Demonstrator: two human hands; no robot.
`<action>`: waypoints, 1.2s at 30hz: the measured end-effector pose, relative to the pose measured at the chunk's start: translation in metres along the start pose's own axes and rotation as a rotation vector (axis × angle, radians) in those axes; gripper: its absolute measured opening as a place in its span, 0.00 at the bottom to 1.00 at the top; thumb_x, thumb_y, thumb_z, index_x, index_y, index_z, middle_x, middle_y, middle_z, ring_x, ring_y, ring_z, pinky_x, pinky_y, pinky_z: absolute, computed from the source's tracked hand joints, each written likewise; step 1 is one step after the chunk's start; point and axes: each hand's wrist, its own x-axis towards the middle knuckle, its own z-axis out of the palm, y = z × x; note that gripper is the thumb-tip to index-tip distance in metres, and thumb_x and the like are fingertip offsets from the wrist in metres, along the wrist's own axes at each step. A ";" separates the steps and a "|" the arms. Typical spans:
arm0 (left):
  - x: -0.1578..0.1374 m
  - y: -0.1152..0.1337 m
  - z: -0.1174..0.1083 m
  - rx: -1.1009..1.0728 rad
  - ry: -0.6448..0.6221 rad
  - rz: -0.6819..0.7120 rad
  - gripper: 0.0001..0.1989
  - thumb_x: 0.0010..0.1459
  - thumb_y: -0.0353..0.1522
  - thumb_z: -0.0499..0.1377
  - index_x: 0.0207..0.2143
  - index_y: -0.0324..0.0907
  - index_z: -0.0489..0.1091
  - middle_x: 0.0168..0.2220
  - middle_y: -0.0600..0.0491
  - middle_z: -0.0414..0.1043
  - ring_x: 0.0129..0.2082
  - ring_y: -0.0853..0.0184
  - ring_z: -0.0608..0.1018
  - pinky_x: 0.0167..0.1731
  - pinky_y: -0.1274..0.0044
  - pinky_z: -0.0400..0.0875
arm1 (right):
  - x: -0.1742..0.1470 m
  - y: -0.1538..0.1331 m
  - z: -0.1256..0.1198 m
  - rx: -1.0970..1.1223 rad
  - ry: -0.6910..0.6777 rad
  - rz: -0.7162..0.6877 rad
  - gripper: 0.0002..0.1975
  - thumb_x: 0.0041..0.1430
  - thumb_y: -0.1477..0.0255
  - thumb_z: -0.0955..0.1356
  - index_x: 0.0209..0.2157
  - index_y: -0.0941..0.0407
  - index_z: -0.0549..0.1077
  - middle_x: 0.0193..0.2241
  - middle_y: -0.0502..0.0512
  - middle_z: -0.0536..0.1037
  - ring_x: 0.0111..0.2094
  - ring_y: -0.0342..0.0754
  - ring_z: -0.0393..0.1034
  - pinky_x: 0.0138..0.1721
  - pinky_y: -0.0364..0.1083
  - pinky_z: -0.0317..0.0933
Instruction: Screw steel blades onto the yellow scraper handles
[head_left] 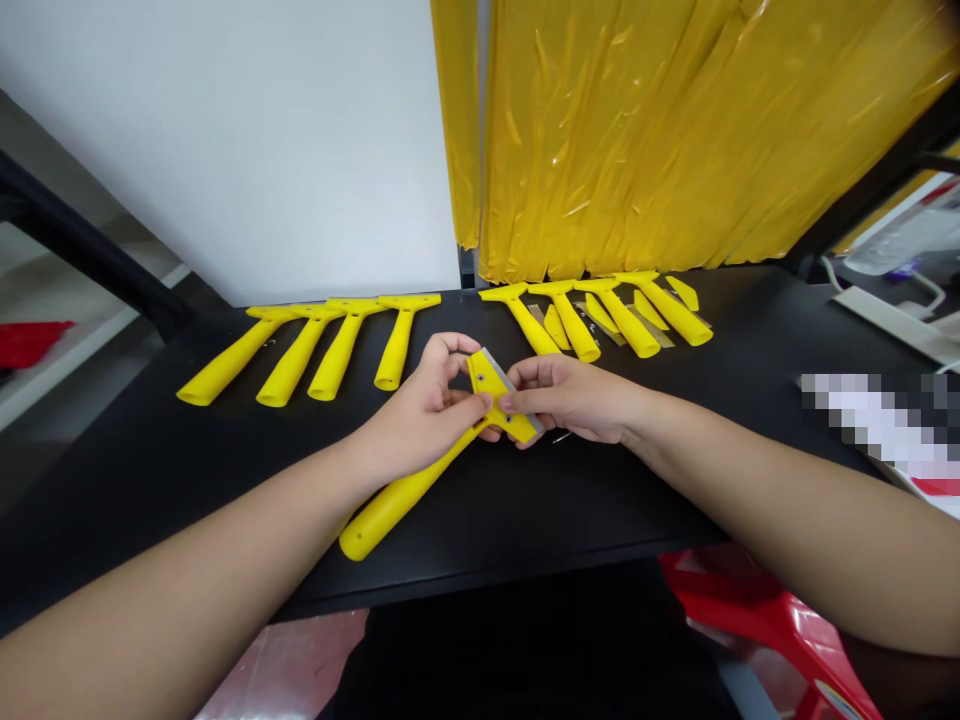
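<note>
Between my hands is a yellow scraper (412, 495), its handle slanting toward me to the lower left. A grey metal blade (499, 368) shows along the edge of its head, and two dark screw holes or screws sit in the yellow plate. My left hand (442, 410) is closed around the head and neck, thumb on top. My right hand (559, 395) pinches the head from the right, its thumb on the plate near the other thumb. A thin metal piece (561, 437) lies on the table just under my right hand.
On the black table (225, 490), several yellow scraper handles (341, 350) lie at left. More handles (622, 318) lie at right among loose yellow plates (682, 293) and metal blades. Behind stand a white panel (300, 140) and yellow plastic sheeting (637, 130). A red stool (780, 620) is below.
</note>
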 end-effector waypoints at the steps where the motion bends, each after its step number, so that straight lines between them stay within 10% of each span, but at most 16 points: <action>1: -0.001 0.000 0.000 0.025 -0.007 0.013 0.22 0.67 0.30 0.62 0.55 0.48 0.52 0.59 0.46 0.70 0.33 0.71 0.85 0.37 0.73 0.86 | 0.000 0.000 0.000 -0.008 0.006 -0.009 0.20 0.46 0.68 0.86 0.32 0.59 0.76 0.29 0.53 0.84 0.29 0.45 0.81 0.32 0.44 0.80; 9: -0.018 0.014 -0.016 0.921 0.045 0.447 0.23 0.64 0.33 0.66 0.61 0.47 0.70 0.68 0.43 0.63 0.56 0.55 0.80 0.52 0.65 0.83 | 0.000 -0.003 -0.001 0.023 0.131 -0.084 0.22 0.43 0.67 0.86 0.28 0.57 0.73 0.20 0.44 0.74 0.21 0.40 0.72 0.31 0.45 0.80; 14: -0.018 0.018 -0.020 1.105 -0.028 0.590 0.22 0.68 0.29 0.60 0.63 0.47 0.72 0.68 0.46 0.70 0.65 0.55 0.77 0.66 0.63 0.74 | -0.001 -0.004 -0.002 0.028 0.130 -0.122 0.22 0.46 0.65 0.85 0.26 0.56 0.72 0.19 0.42 0.71 0.20 0.38 0.68 0.30 0.44 0.79; 19: -0.016 0.017 -0.019 1.139 -0.044 0.625 0.21 0.69 0.28 0.58 0.62 0.48 0.75 0.66 0.47 0.73 0.61 0.57 0.80 0.61 0.66 0.78 | -0.003 -0.004 -0.002 0.035 0.126 -0.130 0.22 0.46 0.66 0.85 0.27 0.56 0.72 0.21 0.43 0.72 0.21 0.37 0.65 0.31 0.44 0.78; 25: -0.018 0.013 -0.021 1.189 -0.066 0.639 0.22 0.68 0.27 0.57 0.61 0.51 0.77 0.68 0.44 0.71 0.34 0.69 0.81 0.43 0.71 0.82 | -0.004 -0.006 -0.001 0.070 0.105 -0.097 0.23 0.44 0.67 0.86 0.26 0.57 0.70 0.22 0.45 0.75 0.23 0.39 0.71 0.33 0.45 0.79; 36: -0.017 0.013 -0.022 1.219 -0.067 0.663 0.20 0.69 0.28 0.57 0.58 0.50 0.80 0.67 0.43 0.71 0.33 0.69 0.81 0.41 0.72 0.81 | -0.006 -0.006 -0.004 0.073 0.096 -0.080 0.20 0.49 0.67 0.84 0.29 0.57 0.72 0.24 0.47 0.77 0.23 0.40 0.73 0.31 0.43 0.78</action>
